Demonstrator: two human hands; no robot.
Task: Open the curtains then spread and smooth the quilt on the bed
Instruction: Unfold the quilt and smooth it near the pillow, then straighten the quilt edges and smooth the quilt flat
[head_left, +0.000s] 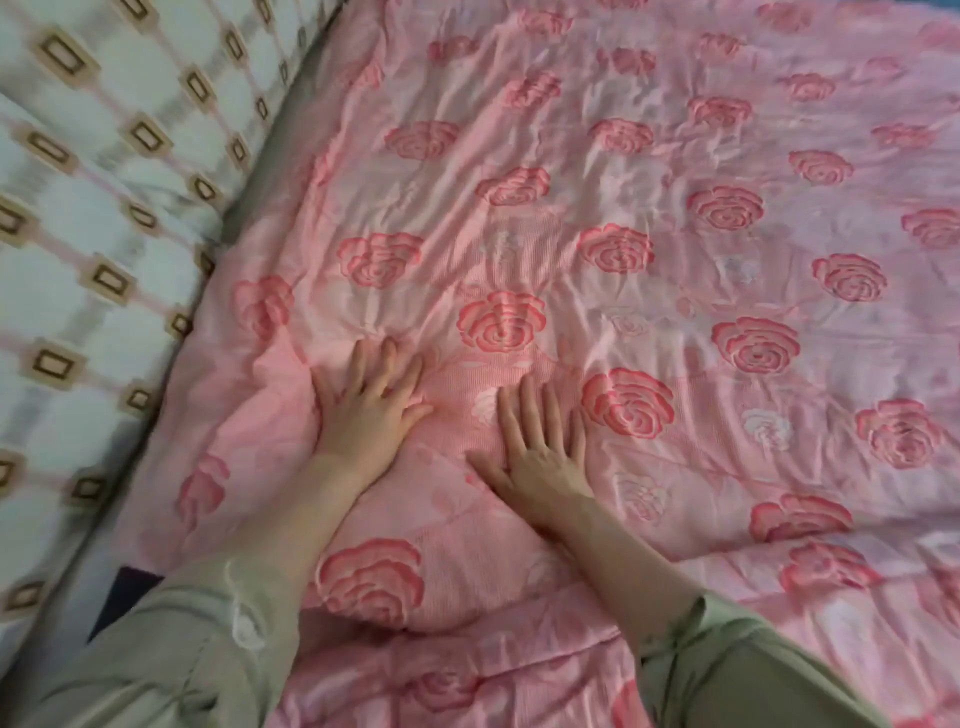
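Note:
A pink quilt (649, 218) printed with red roses lies spread over the bed and fills most of the view, with fine wrinkles across its middle. My left hand (366, 402) lies flat on the quilt near its left edge, fingers straight and spread. My right hand (543, 447) presses flat on the quilt just to the right of it, fingers also straight. Both hands are palm down and hold nothing. Grey-green sleeves cover my forearms at the bottom. No curtains are in view.
A white pillow (104, 218) patterned with brown rectangles lies along the left side of the bed, next to the quilt's edge. A strip of grey sheet (291, 119) shows between the pillow and the quilt. A dark patch (122, 597) sits at the lower left.

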